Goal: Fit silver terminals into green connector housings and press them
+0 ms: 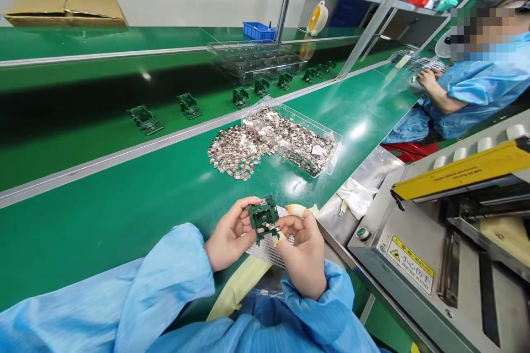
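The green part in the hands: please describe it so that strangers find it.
At the green table, find the left hand and right hand nearest the camera. They hold the small green part; its lookalikes sit beyond the metal rail, untouched.

"What's between your hands?"

"A dark green frame [264, 216]. My left hand [232, 236] grips one side; my right hand [304, 251], wearing yellow-white finger cots [296, 210], pinches its lower corner."

"And past it?"

"Small metal pieces [234, 149], heaped on the green bench [165, 198] beside and inside a clear tray [336, 155]. Behind the metal rail [124, 160], similar frames [143, 119] sit in a row; to my right sits a co-worker [486, 85] in blue."
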A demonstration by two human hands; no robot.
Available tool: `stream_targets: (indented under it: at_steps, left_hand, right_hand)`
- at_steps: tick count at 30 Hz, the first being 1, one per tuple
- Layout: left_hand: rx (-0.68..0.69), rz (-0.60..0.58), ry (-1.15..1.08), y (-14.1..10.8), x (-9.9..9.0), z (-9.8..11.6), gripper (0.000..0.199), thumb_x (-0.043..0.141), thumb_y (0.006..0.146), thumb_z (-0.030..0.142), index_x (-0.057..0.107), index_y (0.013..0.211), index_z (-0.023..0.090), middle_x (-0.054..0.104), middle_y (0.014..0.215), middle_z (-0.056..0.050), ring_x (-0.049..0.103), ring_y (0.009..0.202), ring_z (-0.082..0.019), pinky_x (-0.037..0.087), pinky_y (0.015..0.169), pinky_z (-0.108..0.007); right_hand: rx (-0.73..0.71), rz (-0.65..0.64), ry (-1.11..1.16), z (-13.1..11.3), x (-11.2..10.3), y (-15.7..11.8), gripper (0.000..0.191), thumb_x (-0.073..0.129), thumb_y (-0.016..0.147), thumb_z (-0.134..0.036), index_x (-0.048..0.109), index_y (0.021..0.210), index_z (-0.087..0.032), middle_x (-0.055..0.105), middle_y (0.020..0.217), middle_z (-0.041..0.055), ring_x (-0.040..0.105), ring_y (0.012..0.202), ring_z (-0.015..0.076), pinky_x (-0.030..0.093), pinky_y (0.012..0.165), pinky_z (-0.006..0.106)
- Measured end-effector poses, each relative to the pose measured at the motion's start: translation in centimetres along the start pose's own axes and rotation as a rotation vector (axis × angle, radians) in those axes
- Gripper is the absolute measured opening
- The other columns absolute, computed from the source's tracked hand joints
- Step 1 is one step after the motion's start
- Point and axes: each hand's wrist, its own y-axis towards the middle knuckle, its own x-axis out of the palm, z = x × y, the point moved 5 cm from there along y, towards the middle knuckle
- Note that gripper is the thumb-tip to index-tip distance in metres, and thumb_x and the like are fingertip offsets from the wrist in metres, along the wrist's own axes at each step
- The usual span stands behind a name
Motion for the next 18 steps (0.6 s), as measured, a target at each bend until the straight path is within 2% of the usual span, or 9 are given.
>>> stream_targets:
  at_steps: [5, 12, 16, 18]
  left_hand:
    - [0.015, -0.062, 0.034, -0.1, 0.0, 0.1, 0.046, 0.064, 0.088, 0.013, 0.052, 0.127, 0.034, 0.064, 0.106, 0.0, 0.065, 0.091, -0.007, 0.051, 0.083, -0.014]
    - [0.03, -0.051, 0.132, -0.1, -0.05, 0.32, 0.041, 0.063, 0.09, 0.016, 0.05, 0.127, 0.027, 0.065, 0.103, -0.003, 0.065, 0.092, -0.01, 0.051, 0.082, -0.017]
    - [0.045, -0.001, 0.245, -0.16, -0.23, 0.33, 0.032, 0.059, 0.091, 0.021, 0.051, 0.122, 0.022, 0.066, 0.093, -0.003, 0.063, 0.079, -0.01, 0.051, 0.07, -0.017]
    - [0.039, 0.023, 0.304, -0.26, -0.3, 0.29, 0.029, 0.058, 0.092, 0.023, 0.052, 0.12, 0.02, 0.065, 0.084, -0.002, 0.06, 0.068, -0.009, 0.048, 0.061, -0.017]
  right_hand:
    - [-0.053, 0.007, -0.153, 0.08, 0.27, 0.0, 0.028, 0.056, 0.063, -0.012, 0.049, 0.087, -0.023, 0.066, 0.071, -0.0035, 0.049, 0.056, 0.0121, 0.04, 0.054, 0.025]
    - [-0.113, 0.003, -0.217, 0.18, 0.59, -0.23, 0.026, 0.059, 0.067, -0.013, 0.043, 0.082, -0.024, 0.062, 0.069, -0.0055, 0.045, 0.056, 0.0115, 0.037, 0.053, 0.025]
    - [-0.131, 0.02, -0.212, 0.38, 0.8, -0.55, 0.03, 0.063, 0.068, -0.013, 0.043, 0.087, -0.025, 0.061, 0.071, -0.0064, 0.047, 0.058, 0.0117, 0.037, 0.054, 0.025]
    - [-0.128, 0.032, -0.197, 0.46, 0.94, -0.67, 0.032, 0.065, 0.071, -0.016, 0.045, 0.095, -0.025, 0.061, 0.071, -0.006, 0.049, 0.06, 0.0125, 0.038, 0.056, 0.025]
